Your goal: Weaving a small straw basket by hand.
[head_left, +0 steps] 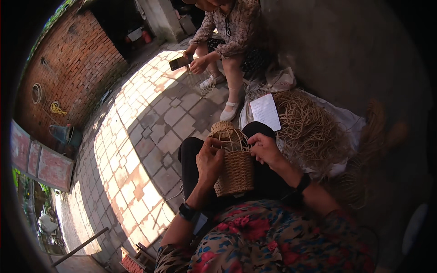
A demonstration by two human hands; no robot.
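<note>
A tan woven basket (234,174) stands on my lap between my dark-trousered legs, loose strands looping up from its rim. My left hand (210,160) is closed at the rim's left side, fingertips pinching a strand there. On the opposite side my right hand (267,150) is closed on a strand at the rim, thumb and forefinger together. The exact strand ends are too small to make out. Just beyond the rim, between my knees, shows a rounded woven piece (224,126) of the same colour, partly hidden by the strands.
A large heap of tan strands (309,127) lies on a white sheet (354,122) to my right, with a written paper (265,112) on it. Ahead sits another person holding a phone (178,63) and thin strands. Sunlit paving (123,150) and a brick wall (75,59) lie left.
</note>
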